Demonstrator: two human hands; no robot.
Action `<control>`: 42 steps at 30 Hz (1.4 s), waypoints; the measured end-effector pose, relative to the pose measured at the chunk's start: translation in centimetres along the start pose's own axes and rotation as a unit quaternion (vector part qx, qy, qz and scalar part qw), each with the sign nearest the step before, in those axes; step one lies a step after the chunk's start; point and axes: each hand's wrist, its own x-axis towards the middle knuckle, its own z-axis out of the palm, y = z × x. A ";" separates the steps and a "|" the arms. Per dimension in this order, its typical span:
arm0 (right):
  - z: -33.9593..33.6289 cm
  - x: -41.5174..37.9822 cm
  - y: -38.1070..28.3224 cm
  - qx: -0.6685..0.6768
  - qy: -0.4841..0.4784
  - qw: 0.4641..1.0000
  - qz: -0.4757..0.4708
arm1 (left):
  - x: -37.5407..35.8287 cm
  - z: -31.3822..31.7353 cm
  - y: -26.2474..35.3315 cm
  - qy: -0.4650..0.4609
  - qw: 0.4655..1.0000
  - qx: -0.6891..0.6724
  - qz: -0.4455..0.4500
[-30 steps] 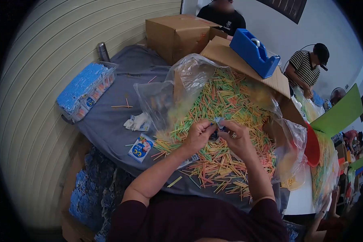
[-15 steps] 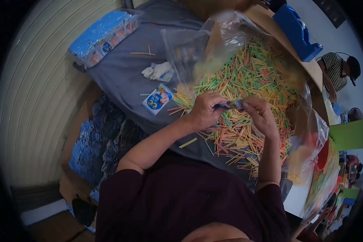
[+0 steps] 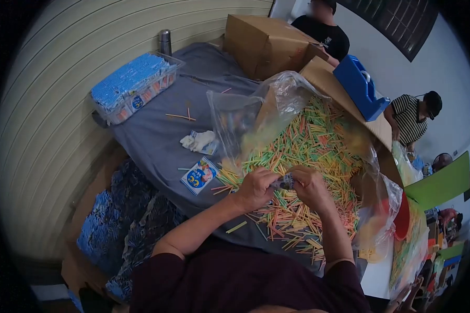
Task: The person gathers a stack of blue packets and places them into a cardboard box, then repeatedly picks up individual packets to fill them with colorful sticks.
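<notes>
Above a heap of thin coloured sticks [image 3: 297,151], both my hands pinch a small blue-and-white packet [image 3: 285,182]. My left hand [image 3: 256,189] closes its fingers on the packet's left side. On its right side, my right hand [image 3: 309,187] has closed fingers. The fingers hide much of the packet. Left of my hands, a blue-and-white packet [image 3: 198,176] lies flat on the grey cloth [image 3: 156,138], with a crumpled white piece [image 3: 197,141] just above it. Clear plastic [image 3: 235,115] borders the sticks.
A clear tub [image 3: 133,88] of blue packets stands at the upper left near a metal flask [image 3: 164,43]. Cardboard boxes [image 3: 266,44], a blue tape dispenser [image 3: 360,88] and a red bowl [image 3: 401,219] lie beyond. Two people [image 3: 326,34] [image 3: 412,117] are farther back.
The view has tilted upward, so the table appears lower and a box and another person show. My hands have drawn closer together around the small packet.
</notes>
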 end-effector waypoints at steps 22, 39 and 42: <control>-0.7 -0.2 -3.1 -0.019 0.113 0.989 -0.096 | 0.2 -0.3 1.0 0.046 0.993 -0.092 -0.053; -4.4 -5.1 2.9 -0.128 0.281 0.946 0.096 | -0.5 -1.2 0.2 0.098 0.980 -0.137 -0.102; -2.4 -5.7 2.6 -0.235 0.211 0.941 0.120 | -0.7 -1.3 0.5 0.119 0.986 -0.110 -0.026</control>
